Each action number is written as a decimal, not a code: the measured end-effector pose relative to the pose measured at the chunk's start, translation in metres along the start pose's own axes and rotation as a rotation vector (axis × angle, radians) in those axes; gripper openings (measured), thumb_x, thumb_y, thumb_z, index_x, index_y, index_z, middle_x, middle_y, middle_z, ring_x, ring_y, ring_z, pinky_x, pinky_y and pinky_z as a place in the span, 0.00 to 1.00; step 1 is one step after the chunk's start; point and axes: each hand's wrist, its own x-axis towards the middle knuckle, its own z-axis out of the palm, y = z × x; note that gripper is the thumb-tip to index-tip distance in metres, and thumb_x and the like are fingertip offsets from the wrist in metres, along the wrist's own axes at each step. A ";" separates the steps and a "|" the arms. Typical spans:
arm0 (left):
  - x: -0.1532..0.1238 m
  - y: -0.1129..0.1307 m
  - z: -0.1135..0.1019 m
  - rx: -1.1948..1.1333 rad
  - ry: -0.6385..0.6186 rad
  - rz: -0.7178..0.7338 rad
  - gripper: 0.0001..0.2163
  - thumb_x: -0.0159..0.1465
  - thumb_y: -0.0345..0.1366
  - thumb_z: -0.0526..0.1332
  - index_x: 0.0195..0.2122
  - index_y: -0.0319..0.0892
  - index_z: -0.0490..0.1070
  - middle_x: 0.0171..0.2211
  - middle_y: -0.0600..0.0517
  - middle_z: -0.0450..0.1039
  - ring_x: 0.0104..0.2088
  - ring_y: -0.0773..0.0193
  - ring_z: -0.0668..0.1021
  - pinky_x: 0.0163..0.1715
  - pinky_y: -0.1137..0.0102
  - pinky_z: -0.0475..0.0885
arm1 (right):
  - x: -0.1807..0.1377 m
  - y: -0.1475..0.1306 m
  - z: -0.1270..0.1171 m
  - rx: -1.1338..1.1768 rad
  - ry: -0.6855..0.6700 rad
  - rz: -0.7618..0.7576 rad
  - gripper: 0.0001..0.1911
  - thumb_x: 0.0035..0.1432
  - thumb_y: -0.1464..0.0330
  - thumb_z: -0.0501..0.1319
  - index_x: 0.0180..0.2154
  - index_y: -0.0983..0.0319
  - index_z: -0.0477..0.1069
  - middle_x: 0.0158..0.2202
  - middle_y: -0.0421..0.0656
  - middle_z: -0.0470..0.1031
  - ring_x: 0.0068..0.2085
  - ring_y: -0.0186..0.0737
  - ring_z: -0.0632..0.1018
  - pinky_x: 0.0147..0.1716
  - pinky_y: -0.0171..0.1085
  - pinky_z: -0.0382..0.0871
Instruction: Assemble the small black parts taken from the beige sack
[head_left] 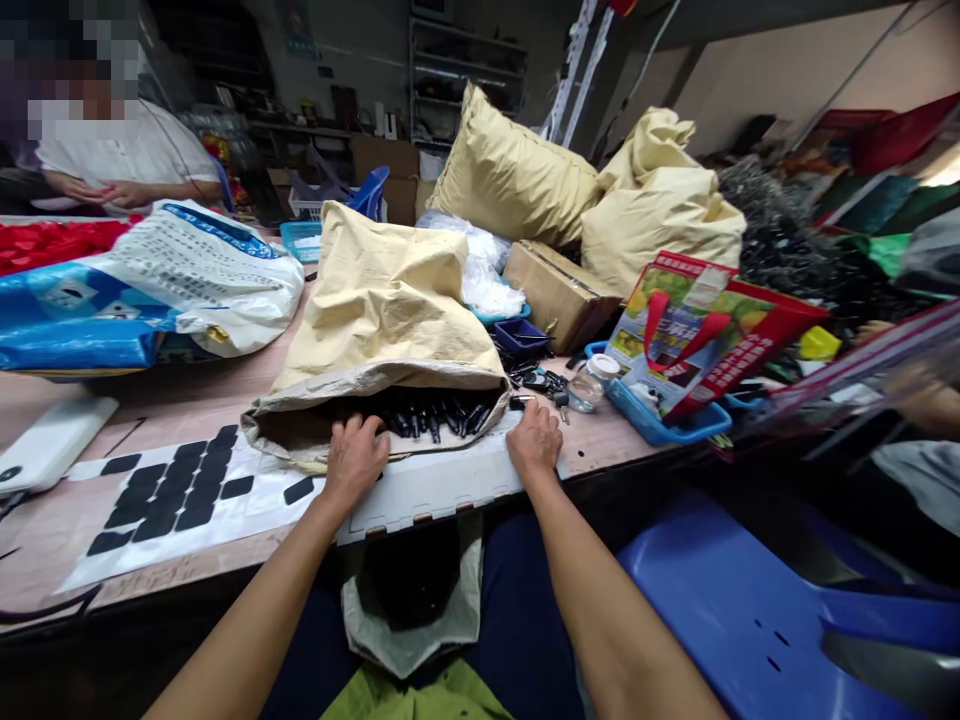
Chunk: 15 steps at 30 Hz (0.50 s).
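A tan paper sack (pixel 375 300) lies on its side on the wooden table (pixel 187 400), its mouth facing me and showing several black plastic parts (pixel 439 415) inside. My left hand (pixel 355 457) rests at the sack's mouth with its fingers curled over the lower lip, on a white cardboard sheet (pixel 427 485). My right hand (pixel 534 440) sits at the right corner of the mouth, fingers curled down on the sheet's edge. Whether either hand grips anything is hidden.
A white sheet with black adhesive pads (pixel 169 490) lies left, beside a white device (pixel 49 440). A blue-white bag (pixel 150 290), two more tan sacks (pixel 517 180), a cardboard box (pixel 559 290) and a red bag in a blue tray (pixel 675 420) crowd the table. Another person (pixel 112 150) sits far left. A blue chair (pixel 750 610) stands right.
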 end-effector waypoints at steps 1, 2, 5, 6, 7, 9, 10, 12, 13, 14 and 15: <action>0.000 -0.004 0.002 -0.013 0.000 0.039 0.14 0.68 0.39 0.52 0.46 0.44 0.76 0.43 0.43 0.73 0.46 0.48 0.72 0.51 0.56 0.65 | 0.000 0.000 0.000 0.001 -0.005 -0.001 0.21 0.66 0.73 0.50 0.59 0.67 0.63 0.49 0.57 0.71 0.51 0.54 0.72 0.44 0.45 0.67; 0.001 -0.009 0.003 -0.033 -0.006 0.080 0.14 0.68 0.37 0.51 0.46 0.45 0.75 0.44 0.44 0.74 0.46 0.50 0.72 0.52 0.56 0.64 | 0.000 0.000 -0.001 0.002 -0.009 -0.001 0.21 0.66 0.73 0.50 0.59 0.66 0.63 0.49 0.57 0.71 0.51 0.54 0.72 0.45 0.45 0.67; 0.003 -0.023 0.002 -0.102 -0.050 0.199 0.14 0.68 0.35 0.52 0.51 0.46 0.72 0.49 0.46 0.75 0.47 0.52 0.73 0.53 0.58 0.63 | 0.000 -0.001 -0.001 0.003 -0.013 0.004 0.22 0.66 0.74 0.50 0.59 0.66 0.63 0.49 0.57 0.71 0.51 0.54 0.72 0.45 0.45 0.67; 0.003 -0.027 0.000 -0.107 -0.055 0.212 0.15 0.68 0.35 0.53 0.54 0.46 0.71 0.50 0.47 0.75 0.47 0.51 0.73 0.52 0.58 0.63 | 0.000 -0.001 -0.001 0.004 -0.011 0.005 0.21 0.66 0.74 0.50 0.59 0.66 0.63 0.49 0.57 0.71 0.51 0.54 0.72 0.45 0.45 0.67; 0.002 -0.029 -0.002 -0.102 -0.048 0.213 0.17 0.67 0.36 0.54 0.57 0.47 0.69 0.51 0.47 0.75 0.48 0.50 0.72 0.52 0.57 0.63 | 0.000 -0.001 0.000 0.005 -0.006 0.007 0.21 0.66 0.74 0.50 0.59 0.66 0.63 0.49 0.57 0.71 0.51 0.54 0.72 0.44 0.45 0.67; -0.003 -0.030 -0.007 -0.071 0.004 0.197 0.20 0.67 0.39 0.57 0.61 0.48 0.66 0.52 0.46 0.75 0.50 0.48 0.71 0.52 0.56 0.62 | 0.000 -0.001 0.000 0.008 -0.001 0.008 0.21 0.67 0.73 0.49 0.59 0.66 0.63 0.49 0.57 0.72 0.50 0.54 0.72 0.44 0.45 0.68; -0.006 -0.029 -0.008 -0.051 0.044 0.185 0.21 0.67 0.40 0.57 0.61 0.49 0.65 0.52 0.46 0.75 0.52 0.47 0.70 0.53 0.55 0.62 | 0.000 -0.001 0.000 0.009 -0.003 0.009 0.21 0.67 0.73 0.49 0.59 0.66 0.63 0.49 0.57 0.72 0.50 0.54 0.72 0.44 0.45 0.68; -0.011 -0.027 -0.011 -0.013 0.120 0.141 0.21 0.66 0.42 0.59 0.61 0.48 0.66 0.52 0.44 0.73 0.53 0.46 0.69 0.53 0.55 0.62 | 0.000 -0.001 -0.001 0.009 -0.011 0.010 0.21 0.67 0.73 0.49 0.59 0.66 0.63 0.49 0.58 0.71 0.51 0.54 0.72 0.44 0.45 0.67; -0.014 -0.026 -0.011 0.010 0.141 0.104 0.20 0.66 0.44 0.59 0.59 0.47 0.69 0.51 0.44 0.72 0.52 0.46 0.69 0.52 0.56 0.62 | 0.000 -0.001 -0.001 0.008 -0.016 0.010 0.20 0.67 0.73 0.49 0.59 0.66 0.63 0.49 0.58 0.71 0.51 0.54 0.72 0.44 0.45 0.67; -0.015 -0.025 -0.011 0.033 0.150 0.063 0.19 0.65 0.46 0.60 0.55 0.47 0.72 0.49 0.43 0.72 0.50 0.46 0.69 0.50 0.56 0.63 | 0.000 -0.002 -0.002 0.008 -0.019 0.010 0.20 0.66 0.73 0.50 0.58 0.66 0.64 0.49 0.58 0.71 0.51 0.54 0.72 0.44 0.45 0.67; -0.016 -0.025 -0.011 0.052 0.148 0.026 0.17 0.65 0.47 0.60 0.51 0.46 0.74 0.47 0.43 0.72 0.49 0.45 0.70 0.48 0.57 0.64 | -0.001 -0.002 -0.003 0.009 -0.017 0.009 0.19 0.66 0.73 0.50 0.57 0.66 0.64 0.49 0.58 0.71 0.51 0.54 0.72 0.44 0.45 0.67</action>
